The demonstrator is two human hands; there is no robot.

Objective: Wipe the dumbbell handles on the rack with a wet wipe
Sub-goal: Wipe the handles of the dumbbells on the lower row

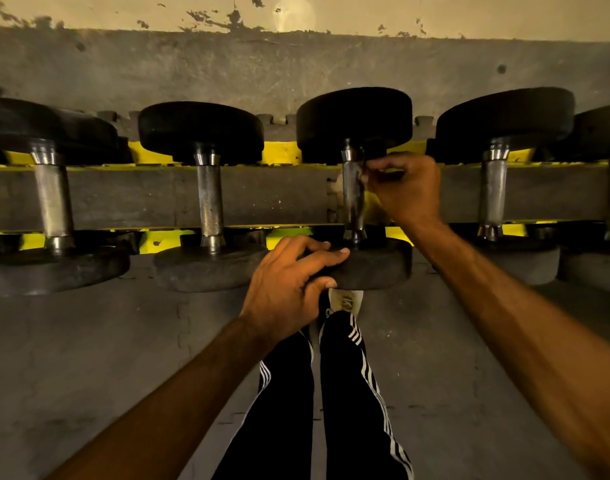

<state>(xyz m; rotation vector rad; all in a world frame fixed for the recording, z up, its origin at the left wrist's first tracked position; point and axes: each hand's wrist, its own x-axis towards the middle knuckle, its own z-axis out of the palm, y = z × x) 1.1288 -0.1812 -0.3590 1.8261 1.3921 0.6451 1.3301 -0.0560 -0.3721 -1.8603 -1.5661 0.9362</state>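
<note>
Head camera looks down on the yellow rack [286,152], where my left hand [289,282] grips the near end of the middle dumbbell [379,268], fingers on top, thumb on its rim. My right hand [404,188] curls at the far end of its handle [352,202], pinching the wet wipe [338,183] against the steel.

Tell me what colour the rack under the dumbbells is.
The metal rack is bright yellow; head view.
</note>
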